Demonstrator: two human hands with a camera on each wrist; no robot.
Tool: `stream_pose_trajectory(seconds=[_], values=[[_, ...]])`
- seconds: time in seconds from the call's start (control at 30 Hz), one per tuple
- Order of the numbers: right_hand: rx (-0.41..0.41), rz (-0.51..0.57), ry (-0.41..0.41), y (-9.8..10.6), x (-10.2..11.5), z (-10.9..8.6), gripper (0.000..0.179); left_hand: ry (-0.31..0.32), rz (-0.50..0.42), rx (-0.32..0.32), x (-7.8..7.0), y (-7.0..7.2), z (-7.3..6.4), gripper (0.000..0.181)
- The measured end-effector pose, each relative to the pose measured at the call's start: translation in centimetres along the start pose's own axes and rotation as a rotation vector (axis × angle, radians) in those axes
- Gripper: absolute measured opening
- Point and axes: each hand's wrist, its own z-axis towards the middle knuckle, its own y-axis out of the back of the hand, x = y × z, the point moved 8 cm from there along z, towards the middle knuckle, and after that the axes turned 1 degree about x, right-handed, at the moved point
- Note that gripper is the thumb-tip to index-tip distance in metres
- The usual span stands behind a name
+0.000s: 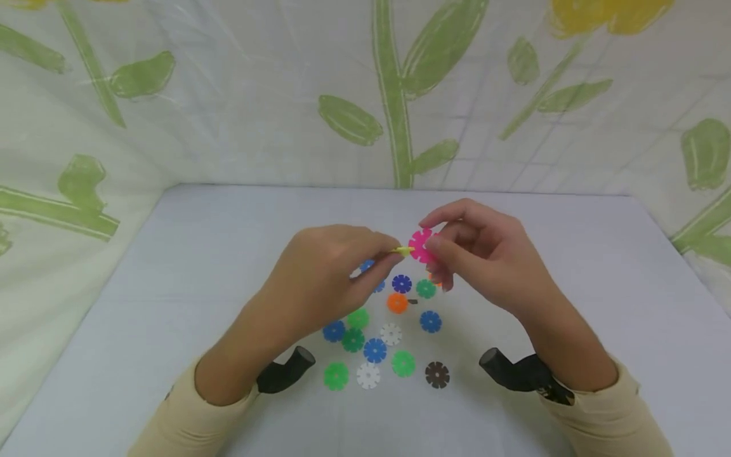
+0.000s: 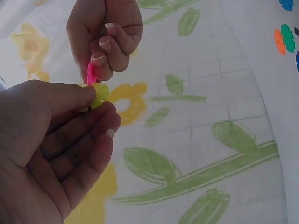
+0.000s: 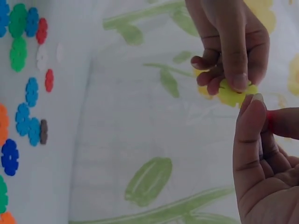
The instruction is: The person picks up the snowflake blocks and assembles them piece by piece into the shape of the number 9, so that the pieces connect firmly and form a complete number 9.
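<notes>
Between thumb and fingers, my left hand (image 1: pixel 325 273) pinches a yellow notched plastic disc (image 2: pixel 100 96), which looks edge-on in the head view. My right hand (image 1: pixel 485 257) pinches a pink notched disc (image 1: pixel 421 245) of the same kind, its face turned toward the head camera. Above the table the two discs meet at their edges, at right angles to each other. In the right wrist view the yellow disc's face shows, while the right fingers hide most of the pink one.
Loose notched discs lie on the white table (image 1: pixel 188 304) below the hands, among them an orange disc (image 1: pixel 397 303), a brown disc (image 1: pixel 437 375) and a white disc (image 1: pixel 368 376). Behind the table hangs a pale curtain (image 1: pixel 257 114) painted with plants.
</notes>
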Motion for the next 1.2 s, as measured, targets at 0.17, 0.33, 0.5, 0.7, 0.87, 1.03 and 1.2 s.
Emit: stream_pose_trajectory(seconds=[0.17, 0.33, 0.5, 0.7, 0.87, 1.03, 1.2], values=[[0.003, 0.009, 0.052, -0.7, 0.3, 0.1, 0.026, -0.035, 0.085, -0.026, -0.4, 0.1, 0.0, 0.01], [-0.032, 0.046, 0.061, -1.0, 0.2, 0.0, 0.024, -0.075, 0.167, -0.086, -0.9, 0.1, -0.1, 0.004], [-0.085, 0.051, 0.046, -1.0, 0.0, 0.0, 0.021, -0.093, 0.197, -0.134, -1.2, 0.1, -0.1, 0.006], [-0.107, 0.027, -0.014, -1.2, -1.0, 0.0, 0.017, -0.084, 0.197, -0.17, -1.1, -0.2, -0.3, 0.007], [-0.092, 0.109, -0.075, -1.5, -2.0, 0.1, 0.014, -0.079, 0.172, -0.194, -0.9, -0.5, -0.4, 0.007], [-0.062, 0.111, -0.121, -1.6, -3.1, 0.2, 0.014, -0.05, 0.14, -0.087, 0.1, -1.0, -0.4, 0.005], [-0.012, 0.073, -0.202, -1.5, -4.3, 0.3, 0.017, 0.041, 0.079, 0.083, 1.7, -1.5, -0.5, 0.023]])
